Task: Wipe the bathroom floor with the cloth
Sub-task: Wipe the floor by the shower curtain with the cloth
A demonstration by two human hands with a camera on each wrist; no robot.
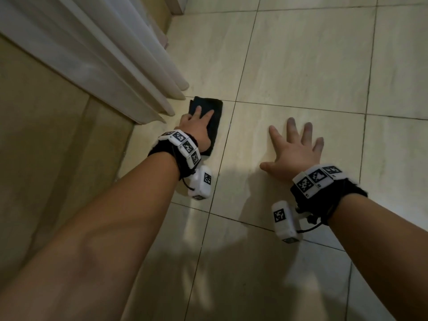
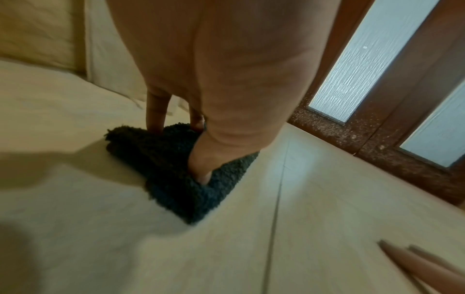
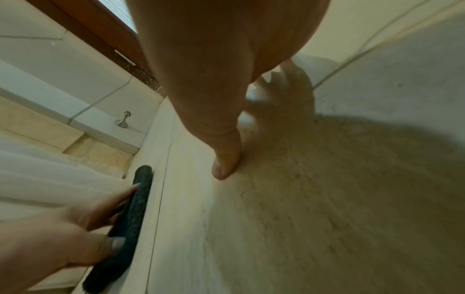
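Pressing one cloth [image 1: 206, 112], left hand [image 1: 196, 128] grip flat; right hand [image 1: 294, 151] splayed on floor [image 1: 301, 66].

cloth [image 1: 214, 112] partly hidden under left hand [image 1: 196, 128], curtain [image 1: 92, 54] cut off at frame top

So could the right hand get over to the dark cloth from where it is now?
Probably yes. The right hand lies flat and spread on bare floor, holding nothing, with only open tile between it and the cloth. The left hand already presses on the cloth, leaving its right edge free.
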